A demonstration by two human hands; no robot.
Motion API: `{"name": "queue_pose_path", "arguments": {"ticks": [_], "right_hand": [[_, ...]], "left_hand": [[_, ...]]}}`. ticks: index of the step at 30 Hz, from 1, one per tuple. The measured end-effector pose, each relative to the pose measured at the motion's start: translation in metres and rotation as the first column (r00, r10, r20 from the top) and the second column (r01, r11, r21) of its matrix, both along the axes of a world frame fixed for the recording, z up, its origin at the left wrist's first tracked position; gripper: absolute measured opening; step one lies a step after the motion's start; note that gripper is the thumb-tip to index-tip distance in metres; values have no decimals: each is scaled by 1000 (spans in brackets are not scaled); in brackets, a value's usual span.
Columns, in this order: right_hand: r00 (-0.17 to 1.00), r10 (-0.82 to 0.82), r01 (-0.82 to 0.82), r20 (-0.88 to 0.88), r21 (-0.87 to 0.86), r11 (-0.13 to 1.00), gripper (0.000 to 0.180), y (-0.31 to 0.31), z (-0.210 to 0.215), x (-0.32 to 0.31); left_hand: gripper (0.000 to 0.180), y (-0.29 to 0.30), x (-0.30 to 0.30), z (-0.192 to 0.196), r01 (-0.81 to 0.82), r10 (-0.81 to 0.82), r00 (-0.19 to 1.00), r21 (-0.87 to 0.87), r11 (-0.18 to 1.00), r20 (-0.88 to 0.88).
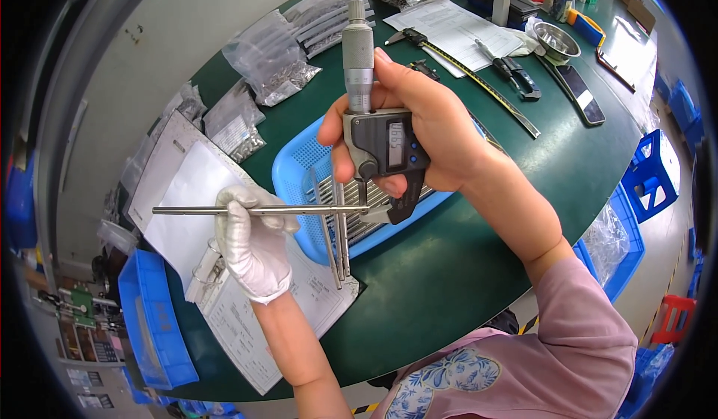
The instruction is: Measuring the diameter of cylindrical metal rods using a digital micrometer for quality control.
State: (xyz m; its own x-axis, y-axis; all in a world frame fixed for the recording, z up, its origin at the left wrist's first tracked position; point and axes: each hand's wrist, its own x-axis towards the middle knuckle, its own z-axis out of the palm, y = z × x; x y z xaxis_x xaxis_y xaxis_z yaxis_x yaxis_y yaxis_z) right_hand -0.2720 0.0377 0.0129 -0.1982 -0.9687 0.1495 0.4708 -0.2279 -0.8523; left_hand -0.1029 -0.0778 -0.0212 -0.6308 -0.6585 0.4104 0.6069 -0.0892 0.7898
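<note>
My left hand [250, 243], in a white glove, is closed around a thin metal rod [187, 211] held level. The rod's right end sits at the jaws of a digital micrometer [381, 142]. Bare, my right hand [437, 123] grips the micrometer upright, its thimble pointing up and its small screen facing me. Whether both jaws touch the rod is too small to tell. Beneath them a light blue perforated basket [295, 168] holds several similar rods [363, 228]. A few rods [335, 247] lie across its near rim.
Plastic bags of small metal parts [273, 63] line the table's far left. Papers [250, 322] lie near the left hand. Farther right are a long caliper [479, 82], a phone [572, 93] and a metal bowl [557, 41]. A blue bin [153, 318] stands at the left edge.
</note>
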Motion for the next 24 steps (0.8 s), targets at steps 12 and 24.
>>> {"name": "queue_pose_path", "arguments": {"ticks": [12,24], "right_hand": [[999,-23,24,-32,31,999,63,1,4,0],[1000,-2,2,-13,3,1000,65,2,2,0]], "left_hand": [[18,2,-3,-1,12,-12,1000,0,1000,6],[19,1,-2,-1,30,-30,1000,2,1000,5]]}}
